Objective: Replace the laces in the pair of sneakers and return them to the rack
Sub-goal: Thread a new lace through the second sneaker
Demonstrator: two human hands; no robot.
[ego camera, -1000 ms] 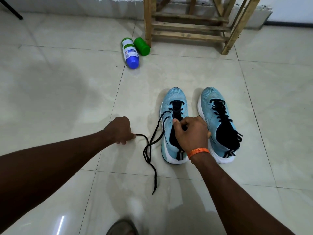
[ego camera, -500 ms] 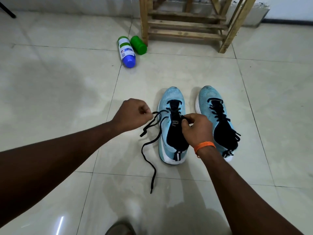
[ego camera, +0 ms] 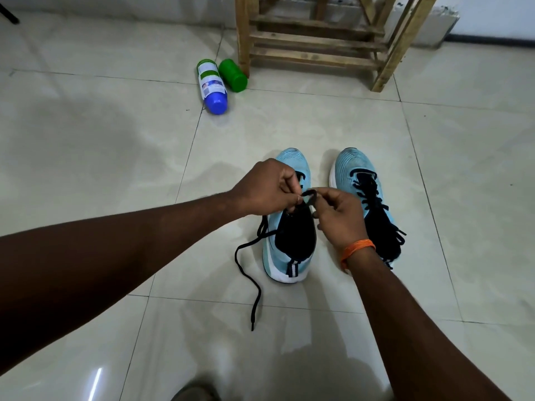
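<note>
Two light-blue sneakers stand side by side on the tiled floor. The left sneaker [ego camera: 291,241] has a black lace [ego camera: 249,273] partly threaded, with one loose end trailing on the floor to its left. My left hand [ego camera: 265,188] and my right hand [ego camera: 337,217] meet above its tongue, and each pinches the black lace. The right sneaker [ego camera: 366,198] is laced in black, its ends lying loose by the heel. The wooden rack [ego camera: 315,41] stands at the far wall.
A white bottle with a blue cap [ego camera: 212,86] and a green bottle [ego camera: 232,75] lie on the floor by the rack's left leg. Part of a foot [ego camera: 194,393] shows at the bottom edge.
My left hand has moved from the floor at the left up to the left sneaker, drawing the lace with it. My right hand has shifted slightly forward over the tongue.
</note>
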